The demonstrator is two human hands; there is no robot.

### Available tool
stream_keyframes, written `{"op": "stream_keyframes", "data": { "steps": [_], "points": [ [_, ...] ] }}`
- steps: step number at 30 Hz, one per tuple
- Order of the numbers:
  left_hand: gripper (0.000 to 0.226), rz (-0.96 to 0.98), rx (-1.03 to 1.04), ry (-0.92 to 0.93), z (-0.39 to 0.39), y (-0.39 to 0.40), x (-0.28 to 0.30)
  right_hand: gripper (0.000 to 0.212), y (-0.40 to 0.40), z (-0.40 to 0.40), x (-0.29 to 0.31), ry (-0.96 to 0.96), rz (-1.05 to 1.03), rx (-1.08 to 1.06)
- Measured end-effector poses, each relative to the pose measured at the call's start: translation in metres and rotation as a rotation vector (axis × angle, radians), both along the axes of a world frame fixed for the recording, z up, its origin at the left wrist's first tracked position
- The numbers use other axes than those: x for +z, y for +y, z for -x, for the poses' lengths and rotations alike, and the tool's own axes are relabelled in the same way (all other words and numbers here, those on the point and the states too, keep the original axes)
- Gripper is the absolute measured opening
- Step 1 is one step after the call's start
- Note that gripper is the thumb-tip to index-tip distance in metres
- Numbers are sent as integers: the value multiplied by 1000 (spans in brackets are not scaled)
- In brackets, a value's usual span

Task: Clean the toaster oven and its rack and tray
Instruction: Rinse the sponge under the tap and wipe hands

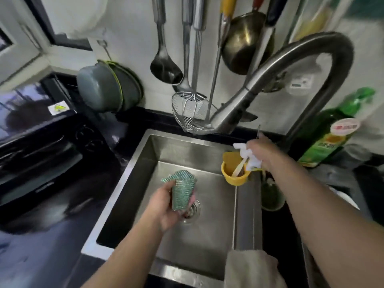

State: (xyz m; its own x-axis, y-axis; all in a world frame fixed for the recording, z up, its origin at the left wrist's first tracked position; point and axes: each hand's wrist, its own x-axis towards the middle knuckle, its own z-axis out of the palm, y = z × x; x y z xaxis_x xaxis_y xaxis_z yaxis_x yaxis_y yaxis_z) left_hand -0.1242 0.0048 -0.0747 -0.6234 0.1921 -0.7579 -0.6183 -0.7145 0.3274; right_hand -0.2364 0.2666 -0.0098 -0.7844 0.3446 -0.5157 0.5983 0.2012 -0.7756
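Over the steel sink [166, 154], above its round drain [192, 210], the left hand [166, 208] grips a teal woven-mesh scrub pad [181, 191], fingers curled round its lower half. At the sink's right rim, the right hand [262, 153] pinches crumpled white stuff [248, 155], prob. a wipe, w/ a pale stick-like tool resting in the yellow plastic cup [233, 173]. Black toaster oven [39, 161] sits on the counter's left side, blurred; curved brushed-metal faucet [291, 75] arcs over the back rim.

Black toaster oven w/ dark glass door [41, 163]: left edge of frame, on dark counter, door shut, two round knobs at its right. Teal-green mesh scrub sponge [182, 190]: centre frame, folded, above sink drain.
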Motion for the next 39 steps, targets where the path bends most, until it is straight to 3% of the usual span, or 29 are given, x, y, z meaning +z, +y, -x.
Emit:
{"op": "stream_keyframes", "data": {
  "steps": [3,9,16,18,20,25,31,33,35,36,39],
  "points": [
    [39,-74,46,-10,11,9,-8,90,-2,-2,-22,-15,0,90],
    [52,-155,34,6,35,7,-26,69,-12,-14,-45,31,-74,1],
    [60,-120,-41,3,23,-3,-46,86,-38,-13,-40,-51,22,-171],
    [52,-76,-41,-16,16,-4,-51,86,-40,-19,-36,-24,-25,-145],
    [21,-32,-47,7,15,-6,-57,86,-43,-23,-35,7,-47,-140],
    [38,17,2,82,29,3,-63,84,-44,-23,-40,49,-71,-138],
    [24,-119,-32,58,39,-2,-78,85,-40,-24,-57,130,-154,-118],
    [34,-175,-76,51,35,-3,-81,86,-39,-25,-57,122,-141,-123],
    [20,-116,-123,76,34,1,-82,87,-39,-25,-57,125,-117,-124],
    [24,-70,-132,103,34,3,-85,86,-39,-25,-57,127,-110,-128],
    [74,88,-89,84,35,8,-93,84,-39,-25,-57,112,-114,-147]
  ]
}}
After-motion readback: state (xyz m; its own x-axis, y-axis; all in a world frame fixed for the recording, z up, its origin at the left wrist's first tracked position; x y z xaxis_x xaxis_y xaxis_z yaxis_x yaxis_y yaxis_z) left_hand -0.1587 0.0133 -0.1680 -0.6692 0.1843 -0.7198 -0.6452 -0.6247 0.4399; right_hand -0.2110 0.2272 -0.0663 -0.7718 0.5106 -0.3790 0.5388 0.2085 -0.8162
